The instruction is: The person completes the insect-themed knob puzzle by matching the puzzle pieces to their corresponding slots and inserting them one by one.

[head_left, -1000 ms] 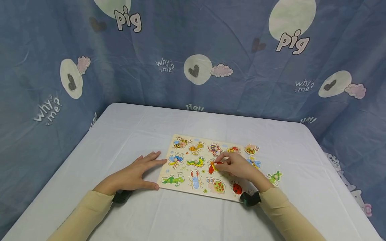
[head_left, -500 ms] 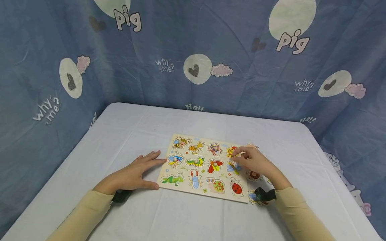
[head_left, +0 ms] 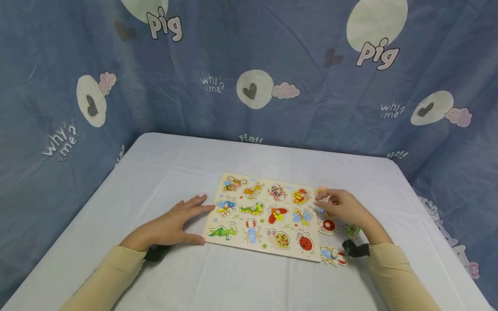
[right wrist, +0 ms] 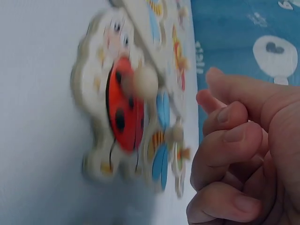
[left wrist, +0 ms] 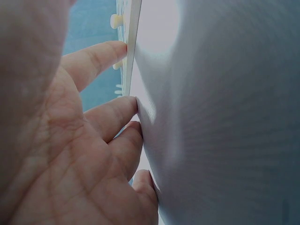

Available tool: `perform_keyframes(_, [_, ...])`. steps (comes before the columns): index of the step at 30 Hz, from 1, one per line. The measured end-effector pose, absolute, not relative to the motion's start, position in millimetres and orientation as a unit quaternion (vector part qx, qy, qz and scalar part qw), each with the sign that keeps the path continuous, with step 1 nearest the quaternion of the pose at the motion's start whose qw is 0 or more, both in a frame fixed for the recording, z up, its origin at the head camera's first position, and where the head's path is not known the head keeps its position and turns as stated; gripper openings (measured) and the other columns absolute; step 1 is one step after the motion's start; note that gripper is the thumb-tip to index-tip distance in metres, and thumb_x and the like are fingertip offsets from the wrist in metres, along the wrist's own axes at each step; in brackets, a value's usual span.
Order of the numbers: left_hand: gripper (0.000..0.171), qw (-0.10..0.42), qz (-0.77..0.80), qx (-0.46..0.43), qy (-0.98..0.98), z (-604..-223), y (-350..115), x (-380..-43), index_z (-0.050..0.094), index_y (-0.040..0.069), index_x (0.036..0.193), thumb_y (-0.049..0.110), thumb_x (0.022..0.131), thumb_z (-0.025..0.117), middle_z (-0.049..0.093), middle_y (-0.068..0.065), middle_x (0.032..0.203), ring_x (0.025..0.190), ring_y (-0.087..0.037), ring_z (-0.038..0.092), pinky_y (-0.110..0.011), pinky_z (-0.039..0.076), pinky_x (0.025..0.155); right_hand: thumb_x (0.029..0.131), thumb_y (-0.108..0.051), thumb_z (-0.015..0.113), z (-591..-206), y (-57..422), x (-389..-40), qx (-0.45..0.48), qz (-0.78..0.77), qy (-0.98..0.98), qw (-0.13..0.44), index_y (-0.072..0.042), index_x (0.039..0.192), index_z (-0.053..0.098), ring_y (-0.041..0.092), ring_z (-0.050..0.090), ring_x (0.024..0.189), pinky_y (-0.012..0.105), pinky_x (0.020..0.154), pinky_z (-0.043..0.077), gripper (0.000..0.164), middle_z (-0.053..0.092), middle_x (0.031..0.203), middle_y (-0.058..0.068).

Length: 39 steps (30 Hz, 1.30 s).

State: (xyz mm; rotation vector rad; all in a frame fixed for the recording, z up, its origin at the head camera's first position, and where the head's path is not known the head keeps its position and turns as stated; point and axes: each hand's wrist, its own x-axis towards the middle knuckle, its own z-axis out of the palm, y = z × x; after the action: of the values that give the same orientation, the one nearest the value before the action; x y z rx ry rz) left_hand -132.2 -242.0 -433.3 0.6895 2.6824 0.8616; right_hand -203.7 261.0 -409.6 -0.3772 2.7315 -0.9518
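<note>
A wooden peg puzzle board [head_left: 237, 218] with insect pictures lies on the table. My left hand [head_left: 175, 222] rests at its left side, fingers spread; in the left wrist view a fingertip touches the board's edge [left wrist: 133, 47]. Knobbed pieces sit in the upper rows, among them the firefly piece [head_left: 277, 214]. My right hand [head_left: 346, 209] hovers past the board's right edge, above the dragonfly piece [head_left: 328, 212], fingers bent and holding nothing. Close by lie the ladybug piece [right wrist: 124, 105] and snail piece [head_left: 321, 190], the latter partly hidden by the hand.
To the right of the board lie a green grasshopper piece [head_left: 352, 231] and a stag beetle piece [head_left: 333, 255]. Picture spaces without knobs line the board's bottom row, such as the ladybug space [head_left: 305, 242]. A blue printed curtain [head_left: 186, 103] hangs behind the white-covered table [head_left: 186, 164].
My right hand has let go of the firefly piece, which stays in the board, and has moved right to the loose pieces. My left hand has stayed in place.
</note>
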Motion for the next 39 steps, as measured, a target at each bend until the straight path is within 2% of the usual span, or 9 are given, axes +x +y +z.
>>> perform_keyframes(13, [0.095, 0.124, 0.294, 0.23, 0.919, -433, -242, -132, 0.049, 0.025, 0.162, 0.055, 0.082, 0.09, 0.024, -0.019, 0.179, 0.166, -0.049, 0.017, -0.078, 0.01, 0.129, 0.099, -0.026, 0.078, -417, 285, -206, -0.127, -0.302, 0.939, 0.106, -0.008, 0.117, 0.078, 0.009, 0.041, 0.057, 0.024, 0.051, 0.036, 0.026, 0.049, 0.068, -0.004])
perform_keyframes(30, [0.095, 0.122, 0.298, 0.234, 0.918, -433, -242, -132, 0.049, 0.025, 0.162, 0.055, 0.082, 0.089, 0.024, -0.019, 0.179, 0.165, -0.049, 0.016, -0.078, 0.01, 0.129, 0.103, -0.017, 0.071, -417, 282, -201, -0.178, -0.256, 0.946, 0.086, -0.011, 0.111, 0.074, 0.011, 0.043, 0.06, 0.024, 0.053, 0.036, 0.01, 0.049, 0.07, -0.003])
perform_keyframes(39, [0.095, 0.126, 0.301, 0.234, 0.916, -433, -243, -132, 0.049, 0.025, 0.162, 0.056, 0.082, 0.089, 0.023, -0.019, 0.179, 0.166, -0.049, 0.016, -0.078, 0.009, 0.129, 0.104, -0.019, 0.07, -415, 289, -198, -0.151, -0.25, 0.953, 0.083, -0.007, 0.112, 0.072, 0.012, 0.045, 0.059, 0.026, 0.051, 0.038, 0.014, 0.049, 0.07, -0.002])
